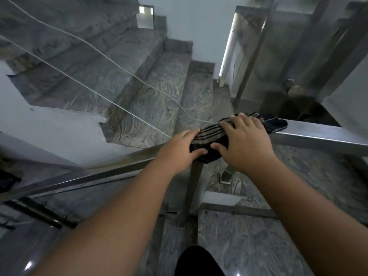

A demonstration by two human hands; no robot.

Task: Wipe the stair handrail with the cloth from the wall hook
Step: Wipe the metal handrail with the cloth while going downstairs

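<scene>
A dark cloth (211,136) with pale stripes lies draped over the corner of the square steel handrail (318,136), where the rail bends. My left hand (180,149) grips the cloth's near-left end, thumb underneath and fingers over the top. My right hand (242,139) presses flat on the cloth with fingers spread across it. The cloth's far end (276,123) sticks out past my right hand along the rail. The rail's left run (79,176) slopes down to the left, bare.
Grey marble stairs (139,76) descend beyond the rail. Two thin pale cords (111,58) cross the stairwell and end near the cloth. A steel baluster post (193,192) stands under the rail corner. Another rail post (253,52) and white wall rise at the right.
</scene>
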